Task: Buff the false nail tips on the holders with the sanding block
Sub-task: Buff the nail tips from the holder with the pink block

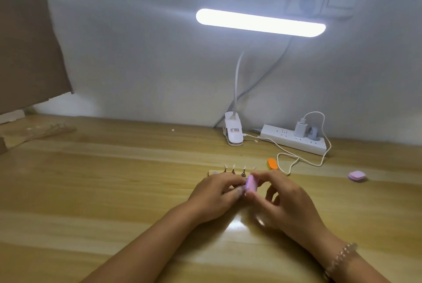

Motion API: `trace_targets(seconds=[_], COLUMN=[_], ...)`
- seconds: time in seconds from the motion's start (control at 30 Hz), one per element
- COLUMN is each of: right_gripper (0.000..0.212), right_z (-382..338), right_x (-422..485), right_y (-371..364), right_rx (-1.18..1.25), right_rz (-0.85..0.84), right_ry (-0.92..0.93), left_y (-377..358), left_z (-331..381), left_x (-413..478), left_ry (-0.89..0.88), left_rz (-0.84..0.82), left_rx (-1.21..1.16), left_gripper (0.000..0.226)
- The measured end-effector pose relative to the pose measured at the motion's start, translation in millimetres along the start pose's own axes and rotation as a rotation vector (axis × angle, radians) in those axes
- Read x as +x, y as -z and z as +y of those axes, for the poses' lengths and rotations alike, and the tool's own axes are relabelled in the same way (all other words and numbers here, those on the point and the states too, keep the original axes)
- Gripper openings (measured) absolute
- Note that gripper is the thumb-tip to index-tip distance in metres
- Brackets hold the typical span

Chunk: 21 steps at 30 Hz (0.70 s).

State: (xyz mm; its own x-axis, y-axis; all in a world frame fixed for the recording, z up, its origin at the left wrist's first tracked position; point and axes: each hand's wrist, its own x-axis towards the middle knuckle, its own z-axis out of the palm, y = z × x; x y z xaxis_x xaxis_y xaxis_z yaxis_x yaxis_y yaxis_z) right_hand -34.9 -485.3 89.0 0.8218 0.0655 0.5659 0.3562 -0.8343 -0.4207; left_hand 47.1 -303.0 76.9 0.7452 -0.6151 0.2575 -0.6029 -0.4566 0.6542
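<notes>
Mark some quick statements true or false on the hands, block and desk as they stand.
1. The right hand holds the pink sanding block. True.
2. The left hand lies flat, far from the holders. False: its curled fingers meet the block, just in front of the holders.
3. An orange block lies behind the hands. True.
4. The lamp is off. False: it is lit.

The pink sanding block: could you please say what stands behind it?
A row of nail tips on holders on a wooden base. The left hand and right hand cover the base's near edge and whatever the sanding block touches.
</notes>
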Motion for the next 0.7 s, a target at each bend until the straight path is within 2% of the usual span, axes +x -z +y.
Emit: trace_targets(seconds=[0.07, 0.17, 0.2, 0.3, 0.4, 0.5, 0.63, 0.7], right_gripper=[0.035, 0.035, 0.035, 0.036, 0.036, 0.035, 0.035, 0.035], right_z=[2.7, -2.2, -1.6, 4.7, -1.8, 1.4, -3.2, -0.4], right_x=[2.2, -1.4, -1.4, 1.4, -1.5, 0.1, -2.6, -0.8], right_y=[-0.5, -2.1, -1.7, -0.6, -1.8, -0.3, -0.6, -0.3], right_rx=[0.01, -0.024, -0.013, -0.015, -0.063, -0.038, -0.085, -0.045], right_rz=[0.036, 0.002, -0.004, 0.035, -0.019, 0.011, -0.021, 0.017], right_ry=[-0.06, 0.04, 0.021, -0.078, 0.034, -0.059, 0.036, -0.024], left_y=[0.0, 0.0, 0.0, -1.0, 1.7, 2.9, 1.8, 2.5], left_z=[-0.1, -0.8, -1.0, -1.1, -0.5, 0.3, 0.8, 2.0], left_x=[-0.1, 0.7, 1.6, 2.8, 2.5, 3.7, 2.4, 3.1], left_ry=[0.016, 0.034, 0.034, 0.026, 0.022, 0.029, 0.026, 0.039], left_rz=[-0.006, -0.024, -0.021, 0.0, 0.008, 0.017, 0.002, 0.009], left_rx=[-0.06, -0.078, -0.079, -0.114, -0.137, -0.134, -0.134, -0.174], left_gripper=[0.021, 0.03, 0.029, 0.017, 0.018, 0.017, 0.018, 0.02])
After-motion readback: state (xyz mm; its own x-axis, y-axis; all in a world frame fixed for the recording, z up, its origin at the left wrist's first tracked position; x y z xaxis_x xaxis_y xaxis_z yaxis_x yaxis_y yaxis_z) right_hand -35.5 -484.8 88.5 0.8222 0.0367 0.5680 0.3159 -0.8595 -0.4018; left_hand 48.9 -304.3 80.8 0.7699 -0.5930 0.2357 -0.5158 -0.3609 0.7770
